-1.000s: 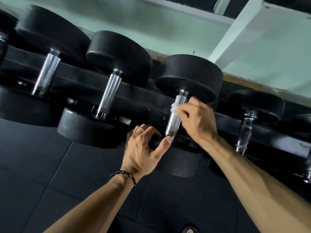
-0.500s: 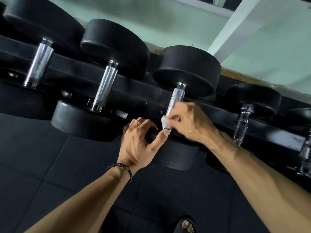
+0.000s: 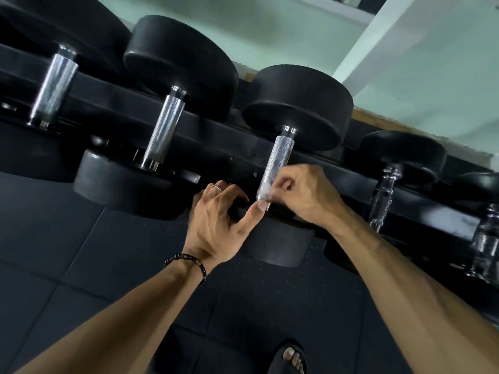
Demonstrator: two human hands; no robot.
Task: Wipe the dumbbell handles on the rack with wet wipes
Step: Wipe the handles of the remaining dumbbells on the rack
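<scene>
this is a gym, most likely its free-weights corner. a long black rack (image 3: pixel 270 155) runs across the view and carries a row of dumbbells (image 3: pixel 172 109), each with thick round black heads and a knurled chrome handle (image 3: pixel 276 157) between them. the heads shrink in size from left to right along the row. farther right stand lighter pairs whose handles (image 3: pixel 383 195) seem contoured, though blur makes that hard to confirm. the floor (image 3: pixel 89 255) is laid with dark rubber tiles with visible seams, the kind used under weights. behind the rack rises a pale green wall (image 3: pixel 270 31).
</scene>
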